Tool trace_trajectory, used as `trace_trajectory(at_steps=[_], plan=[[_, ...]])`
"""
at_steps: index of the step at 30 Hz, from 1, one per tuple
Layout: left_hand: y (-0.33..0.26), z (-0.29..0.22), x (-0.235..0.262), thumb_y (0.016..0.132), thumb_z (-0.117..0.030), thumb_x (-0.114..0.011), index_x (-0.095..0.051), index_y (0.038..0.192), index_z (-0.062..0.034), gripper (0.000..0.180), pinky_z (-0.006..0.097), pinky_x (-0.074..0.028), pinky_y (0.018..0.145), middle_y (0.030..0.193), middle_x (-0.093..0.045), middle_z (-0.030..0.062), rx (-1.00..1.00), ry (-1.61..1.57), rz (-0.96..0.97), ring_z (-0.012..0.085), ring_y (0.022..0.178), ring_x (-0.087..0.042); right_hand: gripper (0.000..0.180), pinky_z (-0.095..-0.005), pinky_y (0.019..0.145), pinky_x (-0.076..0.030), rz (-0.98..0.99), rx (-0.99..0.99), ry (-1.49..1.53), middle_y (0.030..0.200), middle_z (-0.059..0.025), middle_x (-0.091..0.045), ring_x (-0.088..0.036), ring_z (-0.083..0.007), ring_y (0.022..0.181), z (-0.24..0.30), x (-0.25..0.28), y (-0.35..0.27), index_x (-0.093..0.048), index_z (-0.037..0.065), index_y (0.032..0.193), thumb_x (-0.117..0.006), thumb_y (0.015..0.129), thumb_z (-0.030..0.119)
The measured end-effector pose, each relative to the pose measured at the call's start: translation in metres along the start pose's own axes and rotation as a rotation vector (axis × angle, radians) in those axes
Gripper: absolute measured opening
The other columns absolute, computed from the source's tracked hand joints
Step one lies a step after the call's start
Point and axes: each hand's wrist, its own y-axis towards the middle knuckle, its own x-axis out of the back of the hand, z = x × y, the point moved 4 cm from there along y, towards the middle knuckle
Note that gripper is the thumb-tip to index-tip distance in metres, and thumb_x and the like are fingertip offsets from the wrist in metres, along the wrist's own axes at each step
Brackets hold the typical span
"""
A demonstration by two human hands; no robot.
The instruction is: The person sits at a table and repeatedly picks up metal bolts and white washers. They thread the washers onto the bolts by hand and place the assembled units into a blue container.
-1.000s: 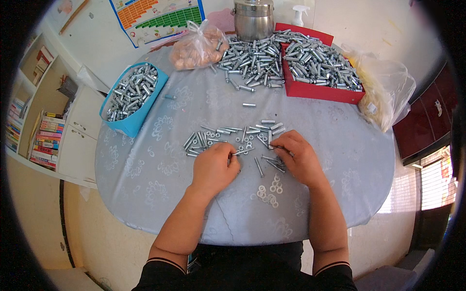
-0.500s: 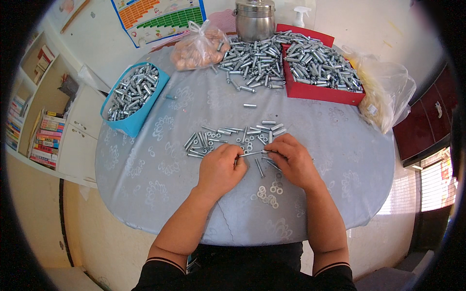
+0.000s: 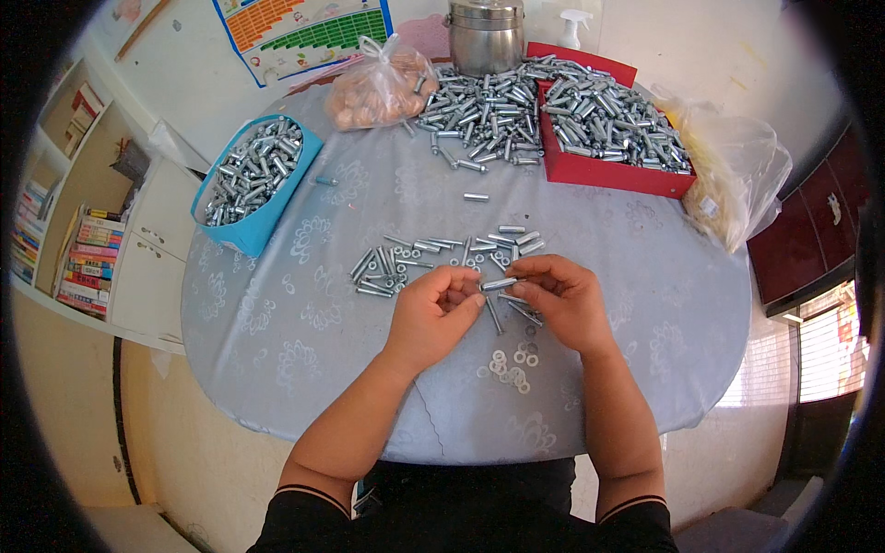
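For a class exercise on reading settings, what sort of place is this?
Probably a room in a home, though that isn't certain: a flower-patterned tablecloth, shelved books and a colourful wall chart suggest it.

Bright, soft daylight fills the room fairly evenly. The slatted panel at the far right (image 3: 832,346) is nearly washed out, and pale glare lies on the glossy cream floor (image 3: 758,369) beside it. The grey patterned tablecloth (image 3: 313,304) has a satin sheen and darkens softly between the forearms. Small highlights sparkle on the loose silver metal bolts (image 3: 512,229), and the round stainless-steel pot (image 3: 486,51) carries brighter streaks. The black short sleeves (image 3: 300,518) lose most detail. Fisheye distortion bows the white wooden bookcase (image 3: 152,221), and black vignetting closes the corners. Fine detail at the fingertips looks slightly soft.
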Motion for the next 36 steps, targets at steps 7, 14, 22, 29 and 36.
trace_trajectory(at_steps=[7,14,22,29,36], plan=[[-0.001,0.005,-0.011,0.091,-0.004,-0.064,-0.064,0.111,0.0016,0.021,0.026,-0.055,0.068,0.088,-0.067,0.0064,0.191,-0.349,0.140,0.0119,0.076,-0.065,0.012,-0.0235,0.064,-0.051,0.018,-0.111,0.000,0.086,-0.0045,-0.069,-0.063,-0.0091,0.075,0.005,-0.001,-0.004,-0.066,-0.003,0.098,-0.068,0.088,0.004],[0.004,0.014,0.006,0.091,-0.004,-0.062,-0.064,0.109,0.0014,0.019,0.026,-0.056,0.065,0.086,-0.067,0.0071,0.200,-0.319,0.009,0.0128,0.073,-0.066,0.011,-0.0331,0.067,-0.050,0.288,0.143,-0.604,0.078,-0.0077,-0.062,-0.061,-0.0228,0.074,0.027,0.020,-0.006,-0.070,0.006,0.088,-0.072,0.077,0.007],[0.002,0.011,-0.003,0.091,-0.004,-0.061,-0.064,0.110,0.0012,0.019,0.027,-0.056,0.065,0.088,-0.068,0.0083,0.214,-0.294,0.073,0.0129,0.073,-0.066,0.014,-0.0402,0.074,-0.050,0.467,0.183,-0.878,0.086,-0.0079,-0.060,-0.062,-0.0285,0.086,0.018,0.017,-0.017,-0.072,0.012,0.086,-0.071,0.072,0.008],[0.001,0.011,-0.003,0.093,-0.004,-0.060,-0.064,0.112,0.0027,0.021,0.026,-0.055,0.066,0.092,-0.069,0.0103,0.263,-0.358,0.103,0.0122,0.075,-0.066,0.010,-0.0316,0.068,-0.050,0.271,0.067,-0.479,0.081,-0.0046,-0.064,-0.062,-0.0204,0.075,0.019,0.024,-0.009,-0.067,0.004,0.086,-0.071,0.077,0.005],[0.002,0.010,-0.005,0.093,-0.006,-0.061,-0.063,0.113,0.0035,0.022,0.027,-0.057,0.065,0.095,-0.070,0.0132,0.271,-0.400,0.147,0.0145,0.075,-0.067,0.005,-0.0230,0.061,-0.047,0.114,-0.185,0.154,0.077,0.0002,-0.062,-0.056,-0.0075,0.067,0.004,0.016,-0.002,-0.064,0.001,0.092,-0.066,0.089,0.003]])
